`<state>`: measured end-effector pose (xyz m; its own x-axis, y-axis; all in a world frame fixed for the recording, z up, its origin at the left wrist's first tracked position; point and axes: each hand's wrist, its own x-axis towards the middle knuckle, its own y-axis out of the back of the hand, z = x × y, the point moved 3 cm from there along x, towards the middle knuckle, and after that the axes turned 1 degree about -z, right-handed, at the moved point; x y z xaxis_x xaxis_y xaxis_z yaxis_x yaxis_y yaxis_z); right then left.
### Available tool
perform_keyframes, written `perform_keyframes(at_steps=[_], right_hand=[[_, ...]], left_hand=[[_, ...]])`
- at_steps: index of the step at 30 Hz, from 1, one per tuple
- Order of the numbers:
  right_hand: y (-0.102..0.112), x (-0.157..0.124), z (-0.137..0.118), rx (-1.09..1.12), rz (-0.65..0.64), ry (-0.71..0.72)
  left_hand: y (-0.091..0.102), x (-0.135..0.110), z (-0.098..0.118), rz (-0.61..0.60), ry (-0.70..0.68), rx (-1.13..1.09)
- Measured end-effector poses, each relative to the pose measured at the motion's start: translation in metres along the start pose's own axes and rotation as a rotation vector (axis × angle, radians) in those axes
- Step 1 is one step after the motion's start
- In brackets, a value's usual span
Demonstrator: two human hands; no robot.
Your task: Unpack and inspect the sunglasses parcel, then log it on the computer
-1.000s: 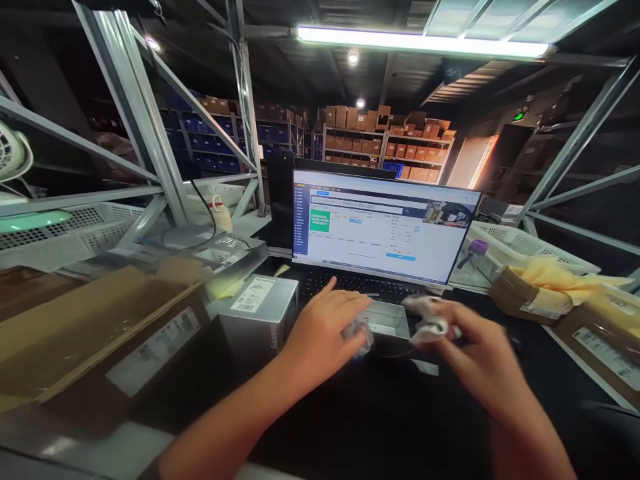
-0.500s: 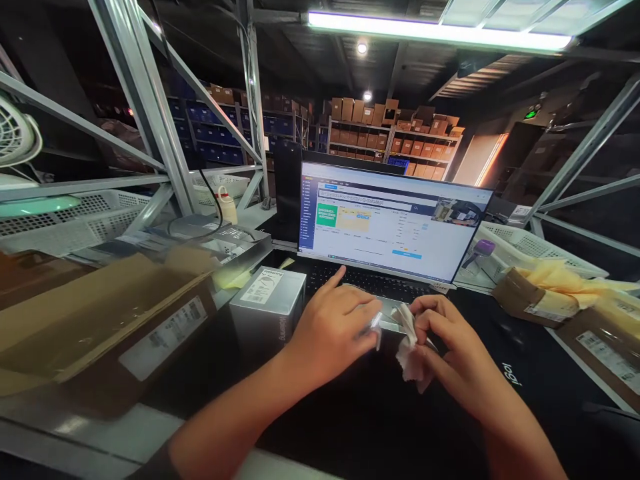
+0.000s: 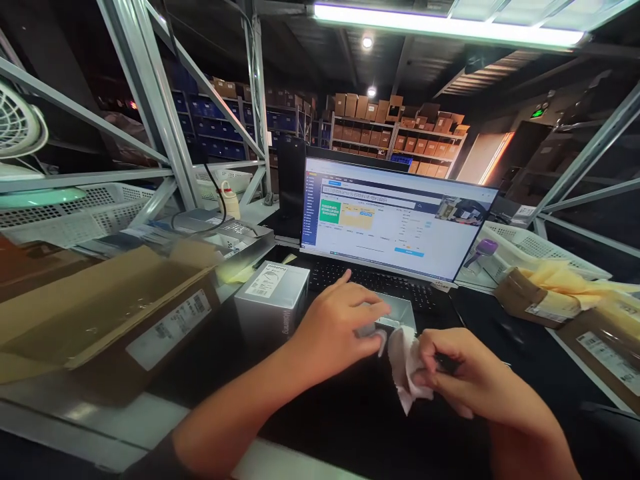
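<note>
My right hand [image 3: 465, 370] pinches a crumpled white tissue [image 3: 404, 367], which hangs from its fingertips over the black desk mat [image 3: 350, 413]. A dark bit shows between those fingers, too blurred to name. My left hand [image 3: 340, 327] is curled to the left of the tissue, with a small pale, curved piece [image 3: 383, 341] at its thumb tip. What that piece is, I cannot make out. Just behind both hands lies a shallow silver-grey box part [image 3: 400, 310], partly covered by my left fingers. A closed silver box [image 3: 273, 297] with a white label stands left of my left hand.
A black keyboard [image 3: 330, 277] lies under the lit monitor [image 3: 370, 230]. At the left stands an open cardboard box [image 3: 115, 333]. Small cartons [image 3: 530, 300] with yellow paper and a white basket [image 3: 575, 263] are at the right. A metal rack post [image 3: 150, 100] rises at the left.
My right hand has moved down and slightly right with the tissue, away from the silver box part. My left hand has shifted slightly, its fingers spreading a little. The view has tilted slightly.
</note>
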<state>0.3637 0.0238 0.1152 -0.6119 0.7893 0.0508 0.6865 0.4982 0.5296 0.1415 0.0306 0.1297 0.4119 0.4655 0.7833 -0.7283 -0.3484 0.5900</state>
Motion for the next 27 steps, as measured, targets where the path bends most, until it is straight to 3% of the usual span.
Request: perform_keyframes(at_steps=[2, 6, 8, 10, 14, 17, 21, 26, 27], right_hand=[[-0.008, 0.007, 0.001, 0.010, 0.048, -0.017], [-0.024, 0.023, -0.008, -0.212, 0.403, 0.169], [-0.026, 0.024, -0.010, -0.264, 0.493, 0.192], [-0.021, 0.022, -0.008, -0.188, 0.377, 0.147], [0.000, 0.007, -0.005, -0.015, -0.052, 0.099], [0.013, -0.001, -0.004, 0.004, -0.132, 0.082], [0.003, 0.004, -0.002, 0.050, -0.095, 0.026], [-0.020, 0.017, -0.009, -0.088, 0.304, 0.056], [-0.021, 0.018, -0.011, -0.125, 0.336, 0.083]], left_hand=[[-0.005, -0.001, 0.003, -0.015, -0.043, 0.051], [-0.015, -0.003, 0.010, -0.013, -0.175, 0.158], [-0.015, -0.003, 0.010, -0.002, -0.202, 0.173], [-0.010, -0.001, 0.009, 0.002, -0.170, 0.137], [0.003, 0.002, 0.003, 0.007, -0.049, 0.010], [0.002, 0.002, 0.001, -0.008, -0.017, -0.051], [-0.008, 0.001, 0.002, -0.010, -0.024, -0.041], [-0.016, -0.001, 0.009, -0.050, -0.114, 0.071], [-0.015, -0.001, 0.009, -0.051, -0.121, 0.073]])
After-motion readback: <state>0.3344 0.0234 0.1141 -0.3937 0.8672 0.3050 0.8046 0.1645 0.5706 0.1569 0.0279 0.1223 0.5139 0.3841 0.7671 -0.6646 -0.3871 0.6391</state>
